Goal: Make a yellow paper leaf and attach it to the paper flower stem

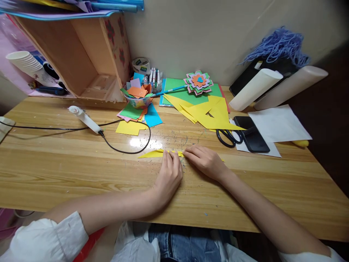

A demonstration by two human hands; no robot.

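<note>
A narrow folded strip of yellow paper [152, 154] lies crosswise on the wooden table, with pointed ends sticking out left and right. My left hand [170, 171] has its fingers pressed together on the strip near its middle. Just to the right, my right hand [203, 160] pinches the same strip, its fingertips close to the left ones. Part of the paper is hidden under my right hand. Beyond the hands lie black-handled scissors [229, 138], partly under cut yellow paper [215, 115].
A white glue gun [85, 119] with a looping black cord lies left. Behind are a cup of paper scraps [137, 101], a layered paper flower [199, 82] on a blue stick, and a wooden box [89, 54]. A phone [252, 134] and white rolls [256, 89] are right.
</note>
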